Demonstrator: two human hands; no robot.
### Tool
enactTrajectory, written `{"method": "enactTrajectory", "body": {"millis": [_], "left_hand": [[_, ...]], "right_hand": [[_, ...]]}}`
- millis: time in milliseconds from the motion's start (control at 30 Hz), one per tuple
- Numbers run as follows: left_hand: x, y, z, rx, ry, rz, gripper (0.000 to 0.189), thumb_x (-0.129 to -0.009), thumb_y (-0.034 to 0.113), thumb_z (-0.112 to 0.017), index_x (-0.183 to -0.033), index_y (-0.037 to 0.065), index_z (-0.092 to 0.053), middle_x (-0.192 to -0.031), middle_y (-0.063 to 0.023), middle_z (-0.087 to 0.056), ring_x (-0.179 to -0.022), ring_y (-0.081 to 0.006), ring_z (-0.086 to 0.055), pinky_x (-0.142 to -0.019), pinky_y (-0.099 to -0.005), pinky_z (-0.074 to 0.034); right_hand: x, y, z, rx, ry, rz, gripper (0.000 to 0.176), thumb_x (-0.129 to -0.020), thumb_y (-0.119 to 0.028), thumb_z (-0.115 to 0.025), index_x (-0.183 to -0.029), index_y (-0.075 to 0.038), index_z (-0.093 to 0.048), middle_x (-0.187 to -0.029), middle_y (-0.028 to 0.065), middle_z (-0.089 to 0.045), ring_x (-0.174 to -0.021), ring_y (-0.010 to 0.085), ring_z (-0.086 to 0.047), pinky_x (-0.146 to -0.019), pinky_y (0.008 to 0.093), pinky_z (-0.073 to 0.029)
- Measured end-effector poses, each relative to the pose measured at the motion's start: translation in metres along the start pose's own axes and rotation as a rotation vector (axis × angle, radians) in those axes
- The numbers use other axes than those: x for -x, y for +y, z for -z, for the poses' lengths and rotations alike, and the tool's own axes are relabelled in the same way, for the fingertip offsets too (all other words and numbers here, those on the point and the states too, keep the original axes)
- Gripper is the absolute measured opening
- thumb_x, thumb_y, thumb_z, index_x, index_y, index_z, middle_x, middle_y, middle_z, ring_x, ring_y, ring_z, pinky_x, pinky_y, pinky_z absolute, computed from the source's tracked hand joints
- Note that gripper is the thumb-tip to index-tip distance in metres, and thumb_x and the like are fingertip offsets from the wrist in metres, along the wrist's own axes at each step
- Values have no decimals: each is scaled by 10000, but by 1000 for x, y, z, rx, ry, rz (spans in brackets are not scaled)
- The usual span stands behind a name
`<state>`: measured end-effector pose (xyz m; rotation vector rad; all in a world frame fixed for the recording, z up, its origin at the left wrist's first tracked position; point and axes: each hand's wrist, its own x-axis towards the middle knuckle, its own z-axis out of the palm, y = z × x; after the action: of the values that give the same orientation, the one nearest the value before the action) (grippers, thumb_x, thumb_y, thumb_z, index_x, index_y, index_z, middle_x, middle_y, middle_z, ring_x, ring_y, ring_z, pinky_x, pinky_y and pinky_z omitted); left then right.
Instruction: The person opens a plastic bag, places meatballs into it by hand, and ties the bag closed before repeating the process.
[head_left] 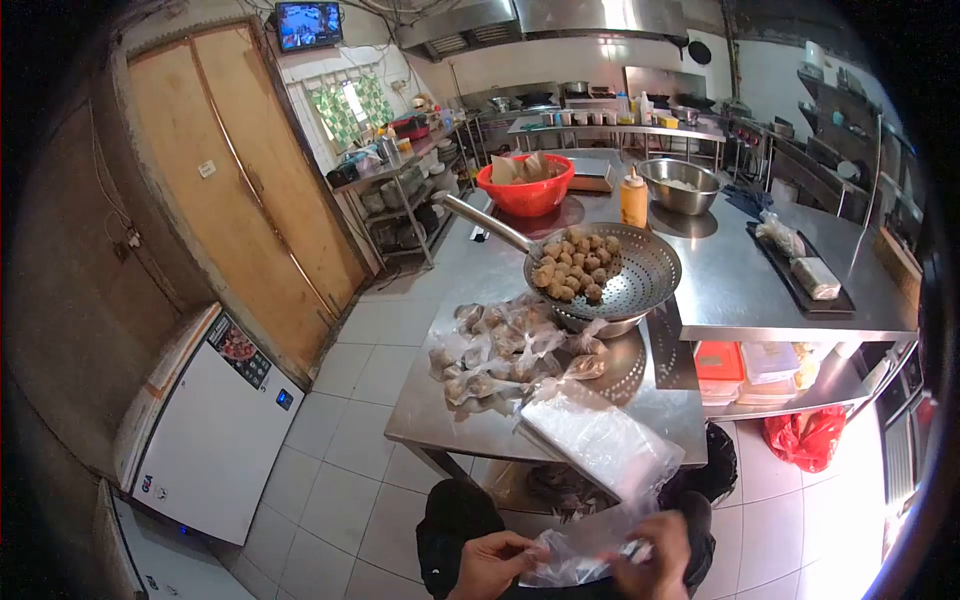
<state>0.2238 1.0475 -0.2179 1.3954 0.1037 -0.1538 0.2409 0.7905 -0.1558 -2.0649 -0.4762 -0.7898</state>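
At a steel counter [420,415], a person's left grip [490,565] pinches a clear plastic bag [570,565], which lies between it and the right grip [655,555], too blurred to tell open or closed. Just beyond both sits a flat stack of clear plastic [600,435]; farther off, filled bags [500,345] and brown balls [572,265] in a perforated strainer [648,268].

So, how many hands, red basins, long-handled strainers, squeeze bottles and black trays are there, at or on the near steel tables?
Hands: 2, left hand and right hand
Long-handled strainer: 1
Red basin: 1
Squeeze bottle: 1
Black tray: 1
Total: 6
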Motion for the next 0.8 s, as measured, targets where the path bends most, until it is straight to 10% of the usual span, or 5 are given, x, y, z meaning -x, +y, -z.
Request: {"method": "enactTrajectory", "body": {"millis": [133,233,567,667,800], "left_hand": [[15,19,-25,-245,-37,-4,112,-935,64,-771,-1000,-27,-779,-971,-113,-738,-810,-136,-700,-702,-263,-567],[14,12,-28,-215,-9,55,100,-935,74,-773,-994,-6,-790,-972,-113,-742,-818,-137,-705,-683,-269,-567],[6,29,-36,-779,44,-263,182,-872,103,-823,-1003,-5,-757,-917,-119,-702,-750,-170,-710,-656,-287,-585],[3,30,-42,-764,72,-302,181,-856,58,-805,-997,-10,-713,-923,-107,-662,-755,-188,-715,-660,-316,-592],[7,18,-47,-807,34,-309,176,-861,49,-768,-1014,7,-693,-990,-123,-638,-827,-238,-728,-700,-362,-602]], "right_hand": [[44,-15,-40,-219,-546,-364,270,-898,-147,-719,-1153,-60,-701,-1096,133,-729,-961,332,-696,-848,441,-553],[48,7,-48,-315,-559,-343,415,-765,-136,-883,-1068,-50,-613,-879,128,-699,-817,326,-727,-706,428,-580],[31,13,-23,-169,-598,70,506,-767,-66,-774,-1257,-82,-650,-1004,108,-740,-876,325,-727,-726,404,-601],[40,-2,-33,-138,-656,-155,303,-899,-162,-722,-1182,-59,-691,-1103,171,-720,-975,378,-688,-866,458,-545],[25,-14,-34,88,-674,-181,415,-811,-85,-741,-1222,-70,-681,-1101,110,-722,-929,327,-712,-774,420,-598]]}}
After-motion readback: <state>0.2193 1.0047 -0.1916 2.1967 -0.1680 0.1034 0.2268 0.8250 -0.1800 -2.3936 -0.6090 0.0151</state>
